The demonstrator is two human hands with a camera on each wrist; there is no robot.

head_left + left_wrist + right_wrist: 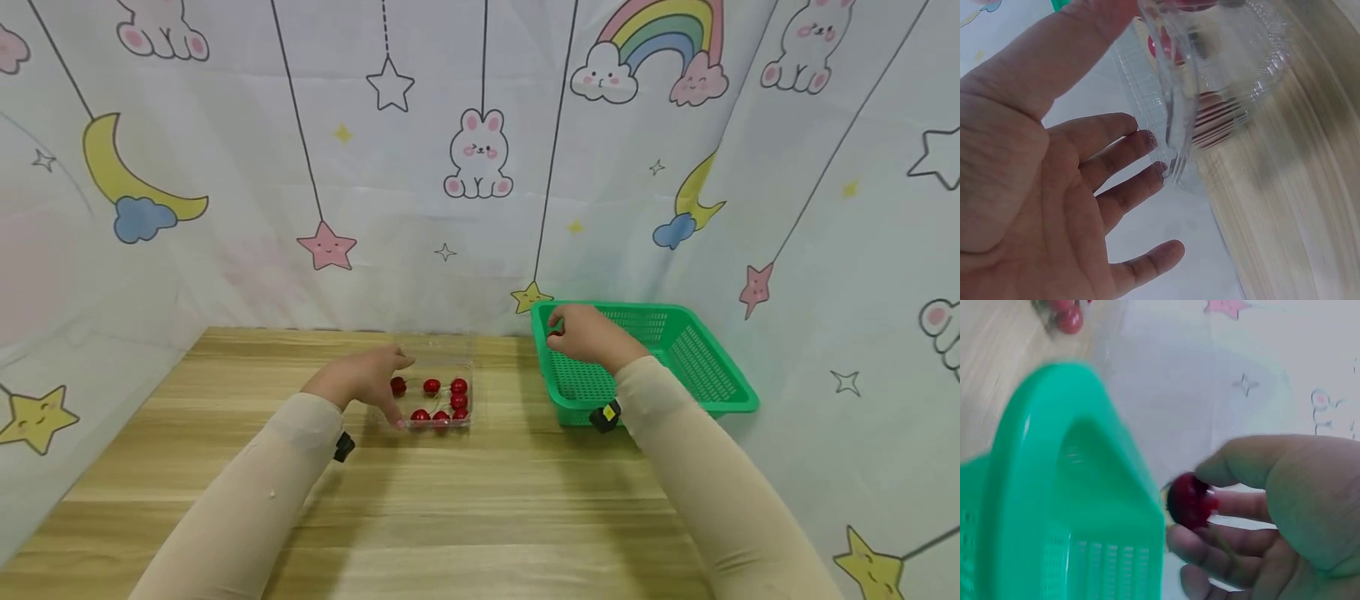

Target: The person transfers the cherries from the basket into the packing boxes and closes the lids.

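Note:
With its thumb at the front corner and its fingertips at the back, my left hand (362, 382) spans the left end of a clear plastic box (442, 367). The left wrist view shows those fingers spread and only slightly bent against the clear plastic (1175, 125). Several red cherries (431, 387) lie in the box. My right hand (588, 335) is over the left side of a green basket (723, 362). Between thumb and fingers it pinches a dark red cherry (1190, 500), whose stem trails along the fingers. In the right wrist view this cherry appears beside the basket rim (1141, 469).
The box's clear lid (435, 343) stands raised at its back. Both containers rest on a wood-grain table (480, 508). Behind it hangs a printed cloth (405, 208), close to the table's far edge, with another stretch of cloth along the right.

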